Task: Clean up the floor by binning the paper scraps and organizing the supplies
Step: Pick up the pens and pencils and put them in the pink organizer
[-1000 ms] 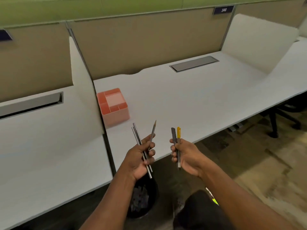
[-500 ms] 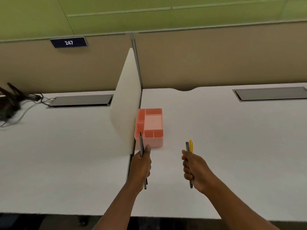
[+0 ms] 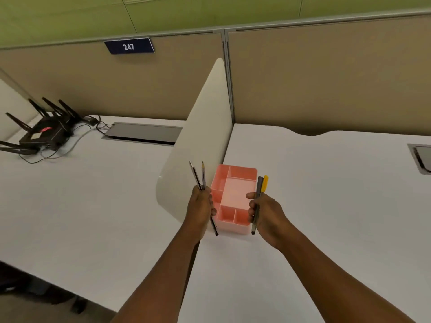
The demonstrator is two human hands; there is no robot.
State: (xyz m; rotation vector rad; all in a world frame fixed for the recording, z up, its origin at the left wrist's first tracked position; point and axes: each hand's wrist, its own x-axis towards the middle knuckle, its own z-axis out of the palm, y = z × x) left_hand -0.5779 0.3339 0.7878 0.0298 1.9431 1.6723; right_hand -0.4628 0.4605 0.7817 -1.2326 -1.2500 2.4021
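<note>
- Two hands flank the pink organizer [image 3: 234, 197] on the white surface [image 3: 326, 206].
- Left hand [image 3: 200, 206] grips pencils [image 3: 198, 176]; right hand [image 3: 265, 212] grips a grey pen [image 3: 258, 185] and a yellow pen [image 3: 264, 183].
- Organizer sits just right of the divider [image 3: 200, 148].
- Router [image 3: 44, 134] lies far left.

White laminate worktop [image 3: 93, 206] spans frame. Cream curved divider panel [image 3: 200, 141] stands upright at centre, running toward 12 o'clock. Tan fabric partition wall [image 3: 326, 78] behind, green wall [image 3: 70, 15] above. Navy plaque "247" [image 3: 129, 45] at 11 o'clock. Black multi-antenna router [image 3: 44, 131] with cables at 9 o'clock; grey cable-port lid [image 3: 142, 135] beside it.
</note>
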